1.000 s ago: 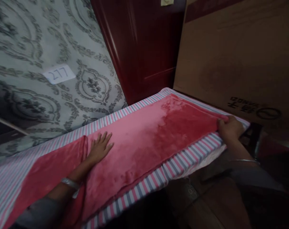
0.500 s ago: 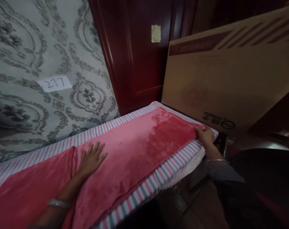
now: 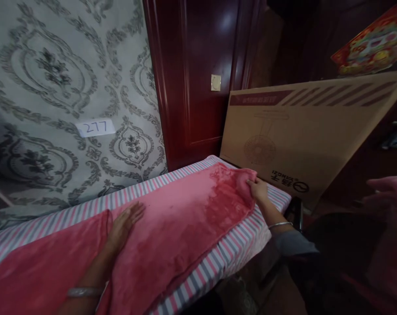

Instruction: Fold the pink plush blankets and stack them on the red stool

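Note:
A pink-red plush blanket (image 3: 182,218) lies spread along a narrow surface with a striped cover (image 3: 231,245). Its left part is doubled over, with a thick fold edge near my left wrist. My left hand (image 3: 124,223) rests flat on the plush just right of that fold, fingers stretched out. At the far right end my right hand (image 3: 258,190) pinches the blanket's end edge, which is raised and curled inward under the fingers. Striped cloth shows to the right of the raised edge.
A large cardboard box (image 3: 283,140) leans behind the right end, beside a dark red door panel (image 3: 198,113). Patterned wallpaper (image 3: 64,87) runs behind the left, bearing a white card (image 3: 96,127) marked 277. A red decoration (image 3: 375,43) hangs upper right.
My right hand has drawn the blanket's end edge leftward and up, baring striped cover at the right end. My left hand stays on the blanket, its fingers closer together. The view has tilted upward.

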Motion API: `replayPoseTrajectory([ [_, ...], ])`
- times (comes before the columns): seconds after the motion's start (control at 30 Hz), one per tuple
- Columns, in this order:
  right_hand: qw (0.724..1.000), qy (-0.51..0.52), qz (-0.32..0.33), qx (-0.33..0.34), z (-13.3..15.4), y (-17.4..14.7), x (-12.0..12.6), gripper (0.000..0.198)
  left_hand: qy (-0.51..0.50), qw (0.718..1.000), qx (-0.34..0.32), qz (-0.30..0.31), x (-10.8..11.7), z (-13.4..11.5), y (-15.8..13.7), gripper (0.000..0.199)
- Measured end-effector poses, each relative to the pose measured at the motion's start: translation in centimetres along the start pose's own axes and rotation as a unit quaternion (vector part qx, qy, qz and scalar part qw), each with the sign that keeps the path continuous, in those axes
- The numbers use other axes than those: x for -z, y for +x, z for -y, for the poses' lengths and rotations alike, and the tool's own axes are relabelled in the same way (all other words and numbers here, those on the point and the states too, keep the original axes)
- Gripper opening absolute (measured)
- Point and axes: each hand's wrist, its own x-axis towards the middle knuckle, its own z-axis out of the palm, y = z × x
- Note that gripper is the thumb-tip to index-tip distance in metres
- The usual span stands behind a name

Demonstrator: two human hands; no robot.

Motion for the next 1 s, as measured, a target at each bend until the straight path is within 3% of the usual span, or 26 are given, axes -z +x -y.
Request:
replayPoseTrajectory([
  [0.07, 0.998, 0.017, 0.042, 0.041, 2.3, -2.4, -1.7, 0.022, -0.093, 0.995, 0.044, 0.021, 0.1, -0.3, 0.0, 0.08],
  [0.17, 0.984, 0.042, 0.117, 0.123, 4.5, -8.2, -3.4, 0.024, -0.14, 0.987, 0.076, 0.036, 0.4, -0.4, 0.0, 0.07],
  [0.2, 0.971, 0.055, 0.148, 0.181, 4.7, -10.5, -3.7, 0.024, -0.15, 0.985, 0.084, 0.036, 0.4, -0.3, 0.0, 0.067],
  [0.3, 0.928, 0.094, 0.182, 0.31, 4.2, -17.1, -3.7, 0.026, -0.172, 0.98, 0.098, 0.028, 0.5, -0.1, 0.0, 0.061],
  [0.43, 0.896, 0.099, 0.255, 0.349, 2.6, -22.7, -3.2, 0.035, -0.184, 0.976, 0.111, 0.022, 0.5, 0.1, 0.2, 0.055],
  [0.53, 0.89, 0.1, 0.27, 0.352, 1.9, -24.1, -3.2, 0.041, -0.201, 0.972, 0.116, 0.023, 0.4, 0.2, 0.1, 0.052],
  [0.73, 0.883, 0.081, 0.303, 0.348, 3.1, -23.6, -3.0, 0.039, -0.212, 0.971, 0.111, -0.012, -0.5, 0.1, -0.5, 0.037],
  [0.83, 0.9, 0.097, 0.271, 0.326, 4.4, -23.5, -2.8, 0.036, -0.179, 0.976, 0.124, -0.029, -1.1, 0.0, -0.1, 0.032],
  [0.9, 0.911, 0.107, 0.246, 0.314, 5.1, -24.0, -2.9, 0.038, -0.158, 0.977, 0.139, -0.034, -1.5, -0.1, 0.6, 0.04],
  [1.0, 0.9, 0.112, 0.26, 0.33, 5.3, -25.4, -3.3, 0.047, -0.125, 0.98, 0.151, -0.039, -2.6, -0.1, 2.0, 0.067],
])
